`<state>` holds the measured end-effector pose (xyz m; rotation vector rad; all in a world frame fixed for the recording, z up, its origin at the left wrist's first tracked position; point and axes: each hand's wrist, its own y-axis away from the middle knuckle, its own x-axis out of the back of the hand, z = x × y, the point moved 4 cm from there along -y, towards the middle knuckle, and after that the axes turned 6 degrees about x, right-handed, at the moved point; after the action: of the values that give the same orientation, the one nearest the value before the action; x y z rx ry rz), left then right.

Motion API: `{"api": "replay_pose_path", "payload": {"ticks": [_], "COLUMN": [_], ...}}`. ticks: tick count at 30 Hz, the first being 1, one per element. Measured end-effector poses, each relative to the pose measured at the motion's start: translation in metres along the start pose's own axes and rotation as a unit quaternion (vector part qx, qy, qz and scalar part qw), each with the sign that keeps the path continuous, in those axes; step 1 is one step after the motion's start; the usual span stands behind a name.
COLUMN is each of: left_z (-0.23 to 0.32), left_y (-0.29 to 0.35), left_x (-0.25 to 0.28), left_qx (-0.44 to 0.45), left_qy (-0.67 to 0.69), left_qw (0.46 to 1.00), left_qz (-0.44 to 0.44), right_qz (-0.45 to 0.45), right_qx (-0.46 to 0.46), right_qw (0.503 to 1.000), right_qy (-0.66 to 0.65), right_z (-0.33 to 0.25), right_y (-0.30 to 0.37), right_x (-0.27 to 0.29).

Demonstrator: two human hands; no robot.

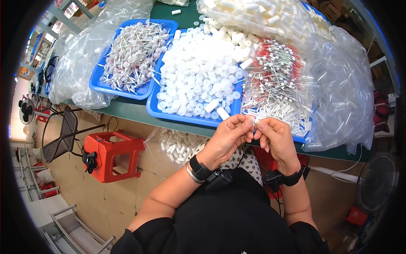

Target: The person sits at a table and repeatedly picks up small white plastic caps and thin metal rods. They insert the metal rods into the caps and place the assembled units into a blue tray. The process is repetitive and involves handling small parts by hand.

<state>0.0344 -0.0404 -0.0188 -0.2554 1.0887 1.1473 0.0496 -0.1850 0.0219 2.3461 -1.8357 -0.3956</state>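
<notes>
My left hand (234, 130) and my right hand (275, 134) meet at the table's front edge, fingertips pinched together around something small and whitish that the fingers mostly hide. Just beyond them, a blue tray (190, 117) bears a heap of translucent white discs (198, 70), with white cylinders (222, 113) lying on its near side. To the right of that heap are a pile of thin pins with red and white ends (277, 70) and many short white sticks (279, 111). My hands are nearest to these sticks.
Another blue tray (122, 90) at the left holds assembled disc-and-stick pieces (134, 55). Clear plastic bags (338, 93) flank the trays, and a large bag of white cylinders (270, 17) lies at the back. On the floor stand a red stool (105, 156) and a fan (376, 182).
</notes>
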Motion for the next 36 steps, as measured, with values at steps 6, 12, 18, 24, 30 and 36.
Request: {"api": "replay_pose_path", "payload": {"ticks": [6, 12, 18, 24, 30, 36], "left_z": [-0.003, 0.001, 0.0, 0.004, 0.034, 0.033], "left_y": [-0.002, 0.0, -0.001, 0.0, 0.01, 0.01], "left_x": [0.008, 0.004, 0.003, 0.008, 0.006, 0.012], "left_qx": [0.039, 0.057, 0.052, 0.007, -0.064, -0.064], "left_qy": [0.017, -0.03, 0.002, -0.003, -0.001, 0.023], "left_qw": [0.999, 0.998, 0.999, 1.0, 0.995, 0.995], "left_qz": [-0.008, -0.015, 0.012, 0.025, 0.07, 0.07], "right_qz": [0.043, 0.028, 0.063, 0.008, 0.047, -0.034], "right_qx": [0.162, 0.073, 0.216, 0.071, 0.322, 0.311], "right_qw": [0.958, 0.983, 0.924, 0.987, 0.807, 0.704], "right_qy": [0.231, 0.167, 0.309, 0.145, 0.492, 0.638], "right_z": [-0.006, -0.011, -0.011, -0.008, -0.027, -0.016], "right_y": [0.005, 0.004, 0.008, 0.0, -0.021, -0.028], "right_x": [-0.009, -0.006, -0.015, -0.012, 0.008, -0.002]}}
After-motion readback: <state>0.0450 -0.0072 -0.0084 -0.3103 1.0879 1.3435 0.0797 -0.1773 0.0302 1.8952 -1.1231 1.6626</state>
